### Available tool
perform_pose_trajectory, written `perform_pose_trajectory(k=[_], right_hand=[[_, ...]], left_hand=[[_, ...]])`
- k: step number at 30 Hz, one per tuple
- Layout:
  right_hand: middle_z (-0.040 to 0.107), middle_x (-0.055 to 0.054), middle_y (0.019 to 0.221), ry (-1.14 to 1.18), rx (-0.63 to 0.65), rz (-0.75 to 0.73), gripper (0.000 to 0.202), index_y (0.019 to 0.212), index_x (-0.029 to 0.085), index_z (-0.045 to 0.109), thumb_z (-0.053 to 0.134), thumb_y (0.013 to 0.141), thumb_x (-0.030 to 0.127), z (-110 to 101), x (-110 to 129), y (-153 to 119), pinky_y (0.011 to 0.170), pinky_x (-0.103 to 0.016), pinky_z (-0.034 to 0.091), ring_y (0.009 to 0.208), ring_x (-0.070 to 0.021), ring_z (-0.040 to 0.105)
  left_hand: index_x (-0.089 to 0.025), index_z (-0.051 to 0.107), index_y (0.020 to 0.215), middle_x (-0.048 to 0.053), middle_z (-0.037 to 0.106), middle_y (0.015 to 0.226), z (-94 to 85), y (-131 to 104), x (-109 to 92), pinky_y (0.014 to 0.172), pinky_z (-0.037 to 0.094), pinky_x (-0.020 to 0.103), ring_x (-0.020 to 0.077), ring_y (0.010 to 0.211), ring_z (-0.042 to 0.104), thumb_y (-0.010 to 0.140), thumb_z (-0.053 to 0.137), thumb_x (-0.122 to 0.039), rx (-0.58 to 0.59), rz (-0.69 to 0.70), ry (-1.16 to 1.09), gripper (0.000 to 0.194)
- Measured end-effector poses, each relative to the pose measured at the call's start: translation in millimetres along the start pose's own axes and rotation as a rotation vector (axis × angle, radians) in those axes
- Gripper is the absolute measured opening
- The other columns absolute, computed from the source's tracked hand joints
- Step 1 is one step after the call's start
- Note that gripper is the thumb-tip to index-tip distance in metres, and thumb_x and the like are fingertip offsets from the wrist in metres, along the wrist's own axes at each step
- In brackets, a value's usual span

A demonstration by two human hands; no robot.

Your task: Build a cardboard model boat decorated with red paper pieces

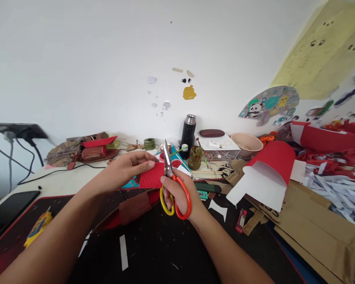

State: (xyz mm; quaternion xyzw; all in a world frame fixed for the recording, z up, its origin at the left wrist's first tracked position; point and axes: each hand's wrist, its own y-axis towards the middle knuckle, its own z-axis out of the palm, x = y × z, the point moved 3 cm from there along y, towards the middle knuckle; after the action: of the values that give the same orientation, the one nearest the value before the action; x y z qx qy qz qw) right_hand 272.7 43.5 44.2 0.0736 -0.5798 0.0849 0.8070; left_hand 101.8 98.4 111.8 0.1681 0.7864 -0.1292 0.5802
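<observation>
Narrow white paper strip lies in foreground on the black mat; beyond, the right hand grips red-and-yellow-handled metal scissors at the edge of a red ridged sheet, pinched in the left hand above the white counter, black cylindrical flask behind.

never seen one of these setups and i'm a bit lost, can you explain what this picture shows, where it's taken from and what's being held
There is no machine here, just someone working bare-handed. The single picture comes from a camera worn on that person's head, looking forward and down. The left hand holds a red ridged piece. The right hand holds red and yellow scissors, pointing up beside that piece. On the dark mat below lie a white paper strip and what looks like a pink lighter. A black bottle stands behind, and brown cardboard lies at the right.
</observation>
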Motion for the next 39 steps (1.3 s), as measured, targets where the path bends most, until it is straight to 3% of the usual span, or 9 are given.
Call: perform_pose_trajectory(k=[3,5,11,15,24,27,31,39], right_hand=[[0.056,0.009,0.053,-0.004,-0.009,-0.003,0.040,0.084,0.022,0.055,0.077,0.086,0.055,-1,-1,2,0.034,-0.018,0.038,0.033,-0.0081,0.046],[0.056,0.009,0.053,0.003,-0.013,-0.007,0.042,0.087,0.021,0.056,0.077,0.086,0.058,-1,0,2,0.034,-0.018,0.037,0.033,-0.0079,0.046],[0.059,0.006,0.056,0.008,0.050,0.014,0.057,0.099,0.018,0.065,0.075,0.087,0.073,1,1,-3,0.035,-0.018,0.038,0.035,-0.0093,0.050],[0.063,0.002,0.057,-0.015,0.144,0.014,0.074,0.110,0.015,0.069,0.065,0.086,0.085,7,-3,-7,0.044,-0.023,0.049,0.041,-0.0137,0.060],[0.073,-0.006,0.066,-0.062,0.327,-0.030,0.090,0.123,0.014,0.067,0.061,0.081,0.093,13,-8,-10,0.067,-0.034,0.059,0.064,-0.0249,0.076],[0.074,-0.007,0.073,-0.092,0.328,-0.012,0.086,0.124,0.015,0.067,0.060,0.084,0.091,12,-13,-11,0.059,-0.030,0.056,0.057,-0.0208,0.073],[0.070,-0.002,0.073,-0.177,0.236,-0.016,0.075,0.117,0.016,0.068,0.060,0.090,0.085,10,-17,-11,0.045,-0.020,0.043,0.044,-0.0122,0.062],[0.061,0.004,0.065,-0.228,0.188,-0.019,0.059,0.109,0.017,0.069,0.065,0.095,0.074,12,-10,-14,0.043,-0.019,0.043,0.042,-0.0100,0.057]], left_hand=[[-0.019,0.073,0.073,-0.001,0.062,0.065,-4.2,-1,-1,0.052,0.041,0.023,0.0130,0.057,0.051,0.071,0.089,-0.057,0.060,-0.023,0.065,0.041],[-0.019,0.071,0.070,-0.002,0.058,0.061,-7.0,0,0,0.050,0.039,0.022,0.0119,0.054,0.048,0.070,0.090,-0.055,0.012,-0.018,0.049,0.041],[-0.020,0.068,0.076,-0.004,0.055,0.060,-28.6,4,10,0.044,0.038,0.021,0.0115,0.050,0.047,0.072,0.088,-0.055,-0.438,0.071,-0.280,0.041],[-0.020,0.066,0.076,-0.004,0.054,0.059,-41.7,3,10,0.042,0.034,0.018,0.0094,0.048,0.045,0.078,0.086,-0.047,-0.561,0.149,-0.316,0.033],[-0.020,0.065,0.077,-0.004,0.058,0.064,-45.8,-3,2,0.041,0.037,0.016,0.0089,0.049,0.049,0.077,0.086,-0.038,-0.633,0.183,-0.399,0.028],[-0.020,0.064,0.076,-0.004,0.059,0.067,-46.7,-4,2,0.042,0.039,0.016,0.0091,0.052,0.052,0.076,0.086,-0.038,-0.643,0.202,-0.424,0.028],[-0.021,0.064,0.075,-0.005,0.056,0.061,-45.3,-3,4,0.041,0.036,0.018,0.0091,0.048,0.047,0.080,0.084,-0.040,-0.597,0.206,-0.344,0.029],[-0.021,0.063,0.075,-0.006,0.056,0.058,-27.2,-1,1,0.043,0.038,0.021,0.0104,0.048,0.049,0.073,0.089,-0.045,-0.501,0.152,-0.291,0.035]])
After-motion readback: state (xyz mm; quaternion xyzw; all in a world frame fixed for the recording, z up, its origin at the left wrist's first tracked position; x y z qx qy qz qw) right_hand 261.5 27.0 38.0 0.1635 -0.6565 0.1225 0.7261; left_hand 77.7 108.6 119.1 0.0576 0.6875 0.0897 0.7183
